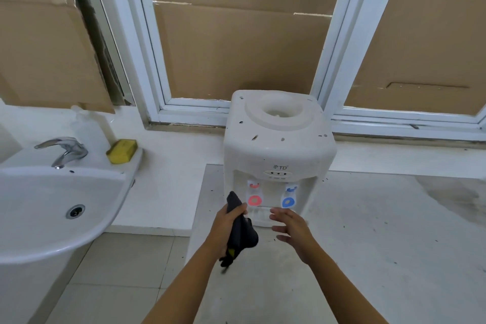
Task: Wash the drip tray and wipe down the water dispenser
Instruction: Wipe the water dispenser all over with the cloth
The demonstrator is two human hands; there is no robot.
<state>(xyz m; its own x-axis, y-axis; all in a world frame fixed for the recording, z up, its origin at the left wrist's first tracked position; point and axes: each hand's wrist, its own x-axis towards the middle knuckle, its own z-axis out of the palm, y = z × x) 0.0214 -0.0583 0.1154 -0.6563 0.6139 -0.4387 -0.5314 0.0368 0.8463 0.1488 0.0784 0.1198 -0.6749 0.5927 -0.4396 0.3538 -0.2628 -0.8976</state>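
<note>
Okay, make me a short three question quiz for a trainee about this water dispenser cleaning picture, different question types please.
1. True or false: the left hand grips a dark cloth.
2. Which tap is nearer the sink: A red, B blue?
3. Fill in: the yellow sponge rests on the sink's ___.

Key: 1 true; 2 A; 3 rim. The right hand is open at the drip tray of the dispenser.

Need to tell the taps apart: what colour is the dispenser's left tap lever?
Red: the left tap lever is red, the right one blue, seen in the head view.
</note>
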